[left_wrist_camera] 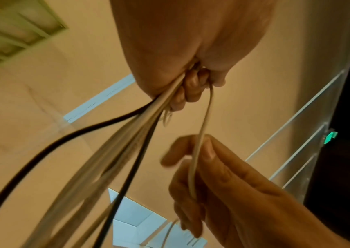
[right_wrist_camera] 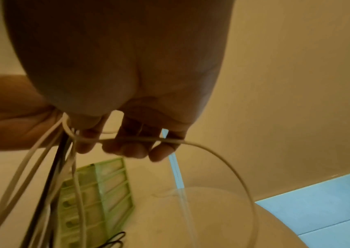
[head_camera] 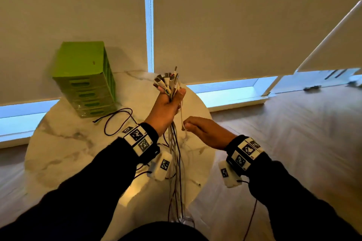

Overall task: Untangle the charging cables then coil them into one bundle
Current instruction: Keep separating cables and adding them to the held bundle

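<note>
My left hand [head_camera: 170, 101] is raised above the table and grips a bunch of charging cables [head_camera: 175, 158], mostly white with a few dark ones. Their plug ends [head_camera: 168, 82] stick up out of the fist and the rest hangs down past the table edge. My right hand [head_camera: 194, 126] sits just right of and below it, fingers curled round one white cable [head_camera: 182, 115] that leads out of the bunch. The left wrist view shows that single cable [left_wrist_camera: 203, 120] running from the left fist [left_wrist_camera: 191, 90] into the right hand [left_wrist_camera: 210, 181]. In the right wrist view it [right_wrist_camera: 223, 159] arcs off to the right.
A round marble table [head_camera: 64, 152] stands under my hands. A green drawer unit [head_camera: 86, 78] stands at its far left, with a loose black cable [head_camera: 117, 121] lying beside it. Window blinds hang behind and wood floor [head_camera: 293, 133] lies to the right.
</note>
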{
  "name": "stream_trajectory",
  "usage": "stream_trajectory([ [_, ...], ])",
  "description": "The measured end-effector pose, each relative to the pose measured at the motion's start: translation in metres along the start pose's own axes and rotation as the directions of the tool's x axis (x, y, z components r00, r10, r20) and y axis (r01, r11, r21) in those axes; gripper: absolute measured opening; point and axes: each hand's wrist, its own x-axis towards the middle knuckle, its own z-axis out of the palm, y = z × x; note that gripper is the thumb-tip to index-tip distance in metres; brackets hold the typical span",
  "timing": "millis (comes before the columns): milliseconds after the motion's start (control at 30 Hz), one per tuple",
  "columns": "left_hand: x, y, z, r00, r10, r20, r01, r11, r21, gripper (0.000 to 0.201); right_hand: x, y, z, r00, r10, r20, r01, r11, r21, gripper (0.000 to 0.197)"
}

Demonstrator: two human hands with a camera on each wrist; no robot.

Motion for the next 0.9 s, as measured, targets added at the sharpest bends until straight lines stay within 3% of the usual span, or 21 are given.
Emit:
stream_trajectory([
  [133, 0.013, -0.001, 0.027, 0.996, -0.030, 0.082, 0.030, 1.000, -0.005, 0.038, -0.048, 0.027, -0.021, 0.983, 0.070, -0.171, -0.078, 0.996, -0.040, 0.024],
  [267, 0.022, -0.005, 0.046, 0.987, -0.160, 0.028, 0.161, 0.946, -0.281, 0.033, -0.096, 0.060, -0.031, 0.912, 0.239, -0.332, -0.291, 0.950, -0.115, 0.030],
  [333, 0.022, -0.006, 0.057, 0.977, -0.206, 0.061, 0.214, 0.904, -0.371, 0.029, -0.121, 0.087, -0.028, 0.845, 0.430, -0.319, -0.504, 0.839, -0.205, 0.029],
  [433, 0.011, -0.009, 0.075, 0.958, -0.244, 0.154, 0.287, 0.855, -0.431, 0.025, -0.153, 0.120, -0.006, 0.636, 0.744, -0.206, -0.762, 0.563, -0.319, 0.021],
  [467, 0.006, -0.011, 0.082, 0.948, -0.255, 0.189, 0.314, 0.839, -0.444, 0.023, -0.158, 0.125, 0.003, 0.584, 0.791, -0.182, -0.803, 0.528, -0.277, 0.021],
  [500, 0.003, -0.013, 0.088, 0.939, -0.266, 0.219, 0.339, 0.825, -0.453, 0.023, -0.158, 0.127, 0.011, 0.579, 0.794, -0.186, -0.814, 0.547, -0.196, 0.031],
  [567, -0.005, -0.020, 0.099, 0.918, -0.296, 0.262, 0.388, 0.807, -0.445, 0.024, -0.149, 0.117, 0.022, 0.697, 0.673, -0.248, -0.703, 0.709, -0.052, 0.056],
  [633, -0.011, -0.028, 0.109, 0.903, -0.322, 0.286, 0.420, 0.801, -0.426, 0.024, -0.135, 0.093, 0.028, 0.813, 0.504, -0.293, -0.499, 0.861, 0.096, 0.062],
  [667, -0.013, -0.030, 0.113, 0.898, -0.328, 0.294, 0.429, 0.800, -0.419, 0.024, -0.127, 0.079, 0.028, 0.846, 0.460, -0.269, -0.426, 0.888, 0.175, 0.059],
  [767, -0.014, -0.038, 0.120, 0.899, -0.334, 0.282, 0.424, 0.824, -0.376, 0.023, -0.114, 0.058, 0.026, 0.873, 0.447, -0.194, -0.394, 0.882, 0.258, 0.041],
  [900, -0.006, -0.053, 0.118, 0.914, -0.324, 0.246, 0.377, 0.901, -0.215, 0.012, -0.117, 0.067, 0.019, 0.870, 0.375, -0.321, -0.383, 0.923, 0.039, 0.019],
])
